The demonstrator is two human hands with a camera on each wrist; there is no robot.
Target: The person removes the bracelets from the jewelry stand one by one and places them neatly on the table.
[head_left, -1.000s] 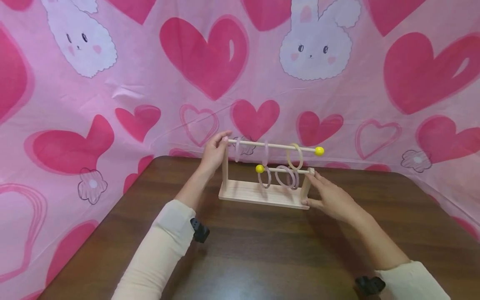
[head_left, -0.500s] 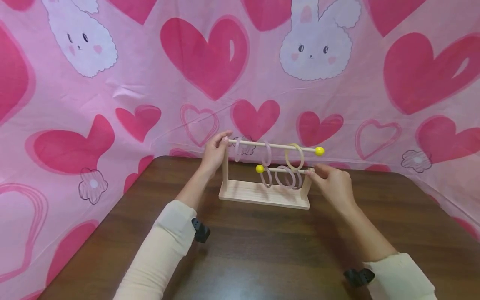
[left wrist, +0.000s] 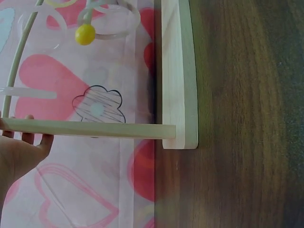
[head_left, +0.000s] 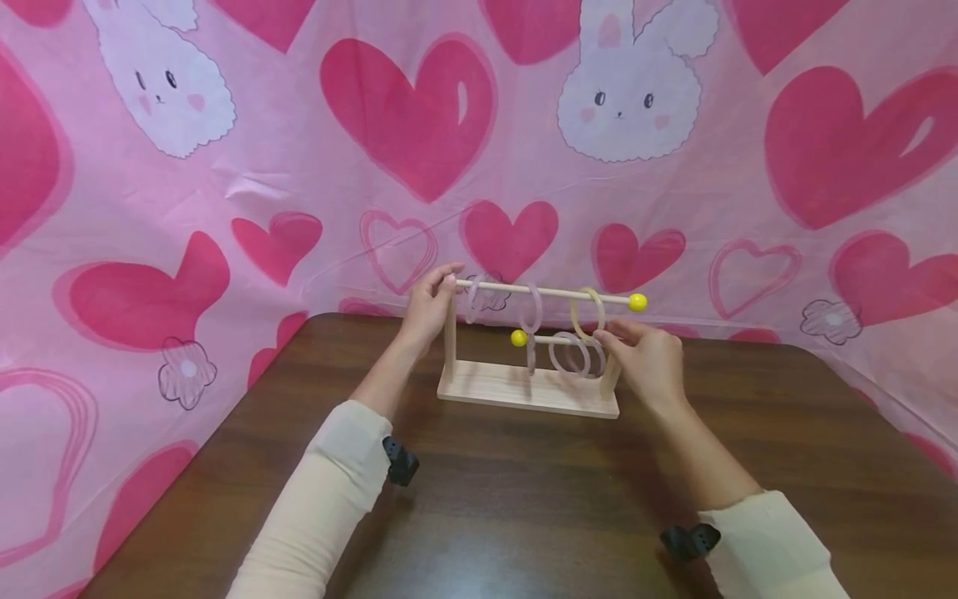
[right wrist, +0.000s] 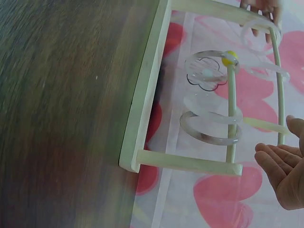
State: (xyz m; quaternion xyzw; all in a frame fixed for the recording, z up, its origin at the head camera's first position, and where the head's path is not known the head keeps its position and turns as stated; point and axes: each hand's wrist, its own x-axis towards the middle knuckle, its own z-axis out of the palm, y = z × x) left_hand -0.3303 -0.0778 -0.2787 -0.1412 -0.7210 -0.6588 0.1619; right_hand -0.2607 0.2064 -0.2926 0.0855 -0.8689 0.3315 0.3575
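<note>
A pale wooden bangle stand stands on the table, with an upper and a lower rod tipped by yellow balls. Two pale lilac bangles and a yellow bangle hang on the upper rod. Several translucent purplish bangles hang on the lower rod. My left hand grips the top of the tall left post, fingers behind it. My right hand is beside the yellow bangle, above the short right post. Its thumb and fingers are apart in the right wrist view; whether they touch the bangle I cannot tell.
The dark brown wooden table extends around the stand. Close behind it hangs a pink cloth with hearts and rabbits. A black wrist camera sits on the left sleeve, another camera on the right.
My right hand has left the short right post and moved up and left to the yellow bangle. The front bangle on the lower rod has turned edge-on. My left hand keeps its place.
</note>
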